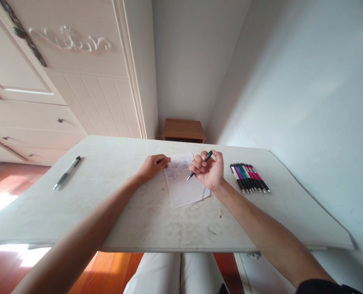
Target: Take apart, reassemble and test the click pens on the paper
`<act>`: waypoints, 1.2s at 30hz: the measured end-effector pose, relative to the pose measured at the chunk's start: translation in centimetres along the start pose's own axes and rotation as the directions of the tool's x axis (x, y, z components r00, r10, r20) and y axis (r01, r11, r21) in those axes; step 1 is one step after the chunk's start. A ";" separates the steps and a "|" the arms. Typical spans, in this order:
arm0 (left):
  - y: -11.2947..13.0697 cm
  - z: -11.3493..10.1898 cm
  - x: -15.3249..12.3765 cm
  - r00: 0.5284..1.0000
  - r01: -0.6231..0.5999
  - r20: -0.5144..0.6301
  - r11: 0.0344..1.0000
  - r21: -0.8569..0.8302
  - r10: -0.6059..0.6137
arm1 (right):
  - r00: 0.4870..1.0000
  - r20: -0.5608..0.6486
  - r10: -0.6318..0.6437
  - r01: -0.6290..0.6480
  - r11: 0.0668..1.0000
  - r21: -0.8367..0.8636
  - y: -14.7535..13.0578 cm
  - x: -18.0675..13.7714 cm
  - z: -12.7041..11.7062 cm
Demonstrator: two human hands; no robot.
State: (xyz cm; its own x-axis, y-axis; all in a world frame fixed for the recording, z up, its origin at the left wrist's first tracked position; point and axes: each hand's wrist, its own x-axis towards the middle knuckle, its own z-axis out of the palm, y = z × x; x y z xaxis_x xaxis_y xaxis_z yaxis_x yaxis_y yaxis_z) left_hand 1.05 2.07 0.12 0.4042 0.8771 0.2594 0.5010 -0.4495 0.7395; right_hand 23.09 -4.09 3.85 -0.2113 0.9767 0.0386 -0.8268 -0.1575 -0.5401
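Partly behind fingers (196, 165), a pen (209, 154)

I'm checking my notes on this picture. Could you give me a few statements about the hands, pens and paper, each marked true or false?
1. The right hand holds a pen. True.
2. Both hands hold pens. False: no pen shows in the left hand, which is at the edge of the paper.
3. A row of pens lies right of the paper. True.
4. The paper is blank. False: its upper part bears writing.
5. A separate pen lies left of both hands. True.
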 end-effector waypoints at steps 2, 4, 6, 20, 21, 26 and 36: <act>-0.1 0.0 0.0 1.000 -0.003 0.001 1.000 0.001 0.003 | 1.000 -0.016 -0.008 0.007 1.000 -0.006 0.0 0.1 0.1; -0.2 0.0 0.1 1.000 0.000 0.002 1.000 0.001 0.000 | 0.999 -0.032 -0.025 0.024 1.000 -0.014 0.0 0.1 0.1; -0.2 0.0 0.0 1.000 -0.002 0.002 1.000 -0.001 0.002 | 0.998 -0.042 -0.047 0.046 0.999 -0.015 0.0 0.3 0.2; 0.1 -0.1 -0.2 1.000 0.016 0.026 1.000 -0.016 -0.016 | 0.996 -0.075 -0.056 0.049 0.995 -0.090 -0.5 0.5 -0.2; 0.2 -0.1 -0.2 1.000 0.016 0.027 1.000 -0.016 -0.015 | 0.996 -0.074 -0.047 0.038 0.993 -0.116 -0.6 0.5 -0.2; 0.1 0.0 -0.2 1.000 0.000 0.025 1.000 -0.010 0.000 | 0.996 -0.090 -0.011 -0.020 0.944 -0.330 -0.7 0.7 -0.8; 0.6 -0.2 -0.2 0.999 -0.011 0.036 1.000 0.022 0.010 | 1.000 0.021 0.010 0.012 0.558 -0.830 0.4 0.0 -0.5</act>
State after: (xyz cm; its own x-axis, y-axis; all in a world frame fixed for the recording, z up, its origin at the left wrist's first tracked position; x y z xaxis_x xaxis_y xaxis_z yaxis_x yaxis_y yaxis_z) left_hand 1.12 1.65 0.67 0.4366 0.8660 0.2439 0.5134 -0.4624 0.7229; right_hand 23.02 -4.05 3.19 -0.2300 0.9719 0.0509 -0.0310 0.0449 -0.9985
